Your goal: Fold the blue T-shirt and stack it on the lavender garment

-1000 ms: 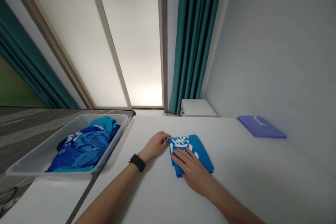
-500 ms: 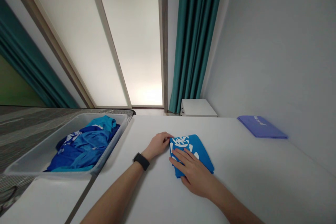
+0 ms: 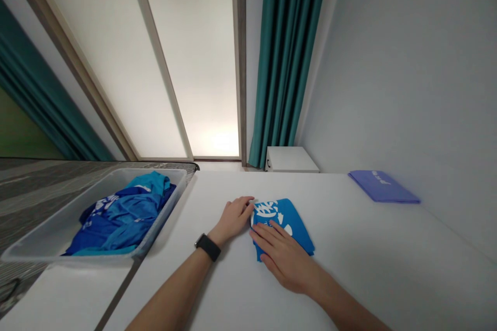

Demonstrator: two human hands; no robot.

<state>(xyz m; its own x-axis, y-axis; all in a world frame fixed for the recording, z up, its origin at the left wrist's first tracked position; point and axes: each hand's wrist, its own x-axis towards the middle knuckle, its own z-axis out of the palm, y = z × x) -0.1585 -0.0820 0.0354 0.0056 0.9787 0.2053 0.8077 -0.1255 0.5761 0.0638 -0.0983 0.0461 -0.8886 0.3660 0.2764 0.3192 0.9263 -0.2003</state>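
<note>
A small folded blue cloth with white print (image 3: 285,217) lies on the white table (image 3: 368,253). My right hand (image 3: 285,258) lies flat on its near half, fingers stretched out and pressing down. My left hand (image 3: 233,216), with a black watch on the wrist, rests at the cloth's left edge, its fingers extended and touching that edge. Neither hand grips anything.
A grey plastic bin (image 3: 50,235) holding a heap of crumpled blue garments (image 3: 124,212) stands at the left. A folded purple cloth (image 3: 382,186) lies at the far right by the wall. A white cabinet (image 3: 291,160) and teal curtain (image 3: 287,57) stand behind the table.
My left hand's fingers have uncurled and now lie against the cloth's left edge. My right hand slid slightly toward me over the cloth. The cloth stays in place.
</note>
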